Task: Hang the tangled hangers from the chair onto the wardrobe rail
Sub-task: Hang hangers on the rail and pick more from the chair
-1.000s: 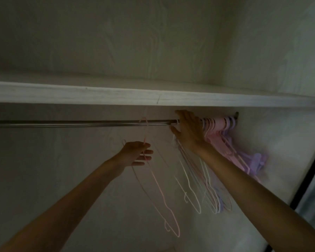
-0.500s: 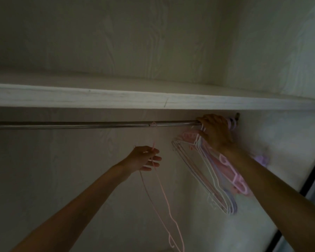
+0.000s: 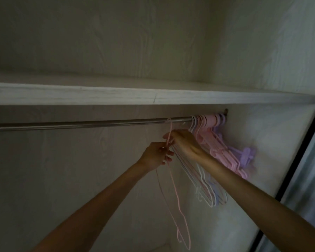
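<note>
A metal wardrobe rail (image 3: 84,124) runs under a white shelf. A thin pink wire hanger (image 3: 175,193) hangs from it by its hook, and my left hand (image 3: 155,155) pinches its neck just below the rail. My right hand (image 3: 184,141) is beside it, fingers on the same neck and against a bunch of thin white, pink and blue hangers (image 3: 207,188) that hang behind my forearm. Thick pink and purple plastic hangers (image 3: 231,153) are packed at the rail's right end.
The white shelf edge (image 3: 116,96) sits close above the rail. The wardrobe's right wall (image 3: 273,135) is just past the plastic hangers, and a dark door frame (image 3: 302,142) borders it. The rail's left stretch carries nothing.
My right hand came down off the rail's right end and moved left to the pink hanger's neck. My left hand rose toward the rail with that hanger. The thin hangers swung back down.
</note>
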Demonstrator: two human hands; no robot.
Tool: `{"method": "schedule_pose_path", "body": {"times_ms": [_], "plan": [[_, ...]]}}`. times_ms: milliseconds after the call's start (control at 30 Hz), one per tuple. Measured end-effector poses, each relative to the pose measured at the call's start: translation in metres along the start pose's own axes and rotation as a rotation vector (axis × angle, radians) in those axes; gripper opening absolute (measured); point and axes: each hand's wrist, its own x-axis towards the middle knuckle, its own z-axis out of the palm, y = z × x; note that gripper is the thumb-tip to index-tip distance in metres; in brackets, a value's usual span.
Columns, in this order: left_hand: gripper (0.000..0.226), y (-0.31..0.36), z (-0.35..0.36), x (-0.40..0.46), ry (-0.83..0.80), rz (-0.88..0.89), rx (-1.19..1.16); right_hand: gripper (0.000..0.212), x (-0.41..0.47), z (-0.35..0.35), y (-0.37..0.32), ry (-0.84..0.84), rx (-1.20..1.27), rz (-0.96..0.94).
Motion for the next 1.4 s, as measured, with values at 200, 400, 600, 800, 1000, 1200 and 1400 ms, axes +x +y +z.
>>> {"method": "schedule_pose_path", "body": {"times_ms": [200, 400, 600, 800, 1000, 1200, 1400], "plan": [[0.025, 0.011, 0.003, 0.008, 0.054, 0.071, -0.014, 0.019, 0.003, -0.008, -0.002, 0.125, 0.007, -0.125], [0.035, 0.016, -0.023, 0.004, 0.308, 0.119, 0.670, 0.023, 0.029, -0.005, 0.010, 0.196, -0.131, -0.117], [0.051, 0.010, -0.058, -0.006, 0.584, 0.561, 1.141, 0.029, 0.045, -0.001, 0.029, 0.121, -0.215, -0.025], [0.071, -0.008, -0.059, -0.004, 0.631, 0.521, 1.377, 0.015, 0.035, -0.008, 0.036, 0.315, -0.438, -0.034], [0.075, -0.008, -0.049, -0.006, 0.627, 0.456, 1.428, 0.053, 0.049, -0.014, 0.036, 0.318, -0.791, -0.406], [0.085, -0.006, -0.046, -0.010, 0.646, 0.424, 1.453, 0.056, 0.058, -0.030, 0.054, 0.331, -0.873, -0.408], [0.088, 0.000, -0.037, -0.015, 0.582, 0.325, 1.452, 0.056, 0.060, -0.061, 0.078, 0.320, -0.867, -0.393]]}}
